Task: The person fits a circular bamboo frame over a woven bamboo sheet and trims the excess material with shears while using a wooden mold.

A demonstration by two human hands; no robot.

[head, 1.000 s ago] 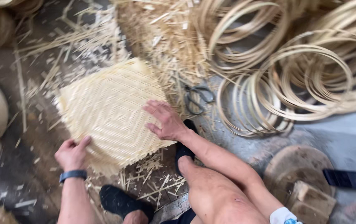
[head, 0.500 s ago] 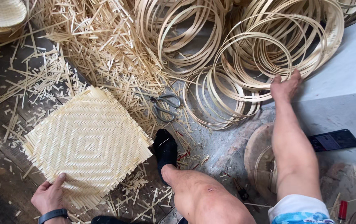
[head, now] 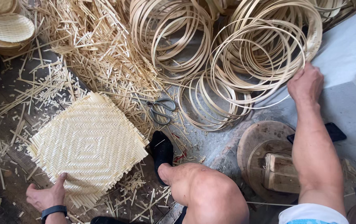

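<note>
A square woven bamboo mat (head: 87,146) lies flat on the floor in front of me. My left hand (head: 47,194) rests on its near edge, fingers pressing the weave, a dark band on the wrist. My right hand (head: 305,83) reaches far right and grips thin bamboo hoops (head: 257,54) from a large pile of rings. My bare knee (head: 205,191) and a dark shoe (head: 162,150) sit between the two arms.
Grey scissors (head: 161,108) lie by the mat's far corner. Loose bamboo strips (head: 91,45) cover the floor. Finished round baskets (head: 8,31) stack at top left. A round wooden block (head: 265,159) with a small wooden piece and a dark phone (head: 333,132) sit at right.
My right hand left the mat, swung right to the hoop pile and closed on hoops. My left hand stayed on the mat's near edge. The view shifted right.
</note>
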